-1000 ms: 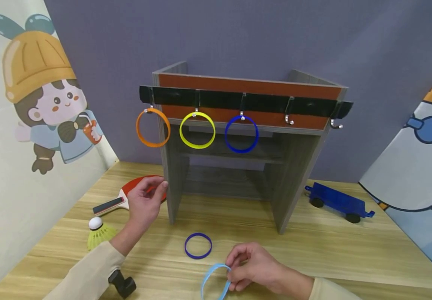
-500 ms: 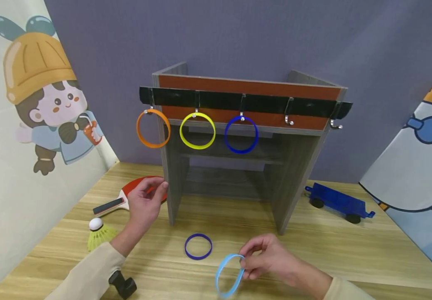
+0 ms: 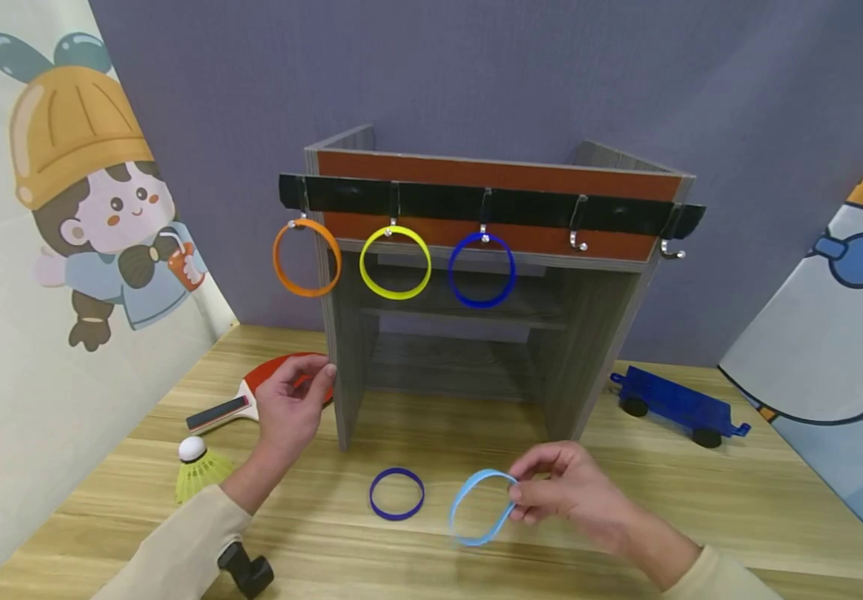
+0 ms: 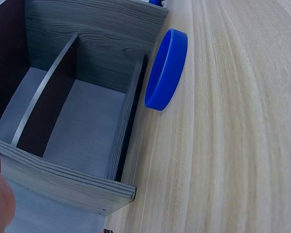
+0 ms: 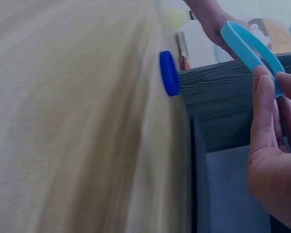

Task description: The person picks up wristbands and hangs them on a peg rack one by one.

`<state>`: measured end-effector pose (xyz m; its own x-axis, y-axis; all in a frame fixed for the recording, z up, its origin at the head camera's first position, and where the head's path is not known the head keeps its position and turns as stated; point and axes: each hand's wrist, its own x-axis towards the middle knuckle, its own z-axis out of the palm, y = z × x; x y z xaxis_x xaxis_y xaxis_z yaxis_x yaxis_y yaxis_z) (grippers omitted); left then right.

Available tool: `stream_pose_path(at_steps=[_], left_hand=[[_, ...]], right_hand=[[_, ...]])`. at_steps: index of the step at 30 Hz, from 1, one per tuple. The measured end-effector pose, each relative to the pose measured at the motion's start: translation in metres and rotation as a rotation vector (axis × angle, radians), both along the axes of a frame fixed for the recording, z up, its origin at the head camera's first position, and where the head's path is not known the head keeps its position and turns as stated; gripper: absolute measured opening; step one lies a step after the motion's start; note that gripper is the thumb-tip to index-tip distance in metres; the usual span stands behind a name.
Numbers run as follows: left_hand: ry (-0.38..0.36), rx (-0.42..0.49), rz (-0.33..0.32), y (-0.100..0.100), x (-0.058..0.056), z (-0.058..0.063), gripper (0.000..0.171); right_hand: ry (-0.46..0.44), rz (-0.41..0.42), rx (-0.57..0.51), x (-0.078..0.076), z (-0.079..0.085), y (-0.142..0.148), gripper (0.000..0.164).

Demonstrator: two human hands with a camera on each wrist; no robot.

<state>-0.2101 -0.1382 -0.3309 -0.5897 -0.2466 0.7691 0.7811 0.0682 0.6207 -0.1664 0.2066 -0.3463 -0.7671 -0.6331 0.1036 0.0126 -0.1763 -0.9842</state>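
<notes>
My right hand (image 3: pixel 570 492) pinches a light blue wristband (image 3: pixel 486 473) between thumb and fingers, above the wooden table before the shelf's right side. The right wrist view also shows the light blue wristband (image 5: pixel 240 43) at the fingertips. My left hand (image 3: pixel 289 408) holds the front edge of the left side panel of a small grey shelf (image 3: pixel 602 333); its grip is partly hidden. A dark blue wristband (image 3: pixel 397 516) lies on the table between the hands. From hooks on the shelf's black strip hang orange (image 3: pixel 307 292), yellow (image 3: pixel 396 295) and blue (image 3: pixel 481 303) wristbands.
Two bare hooks, a fourth hook (image 3: pixel 577 242) and an end hook (image 3: pixel 673 252), are on the right. A table tennis bat (image 3: pixel 247 393) and a shuttlecock (image 3: pixel 202 467) lie left; a blue toy trailer (image 3: pixel 675 400) stands right.
My right hand has moved forward and to the right, lifting the light blue wristband towards the shelf. The left hand stays at the side panel.
</notes>
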Motion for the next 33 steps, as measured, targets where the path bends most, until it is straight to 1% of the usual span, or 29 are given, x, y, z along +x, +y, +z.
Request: stream_pose_path(at_steps=[6,11,18,25,30,33], left_hand=[[0.01,0.007,-0.014,0.0,-0.001,0.0,0.014],[0.005,0.026,-0.035,0.001,-0.001,-0.001,0.013],[0.008,0.032,-0.042,0.001,-0.001,-0.002,0.011],[0.019,0.014,-0.026,0.001,-0.002,-0.002,0.012],[0.02,0.002,-0.016,0.0,-0.002,-0.002,0.014],[0.017,0.004,-0.01,0.0,-0.002,-0.002,0.015]], right_hand=[[0.047,0.001,-0.078,-0.006,0.011,0.007,0.024],[0.08,-0.04,-0.128,-0.009,0.022,0.01,0.026],[0.11,-0.052,-0.288,-0.014,0.036,0.013,0.03],[0.119,-0.051,-0.417,-0.018,0.049,0.015,0.031],[0.138,-0.025,-0.49,-0.018,0.062,0.017,0.033],[0.151,-0.03,-0.516,-0.018,0.071,0.018,0.033]])
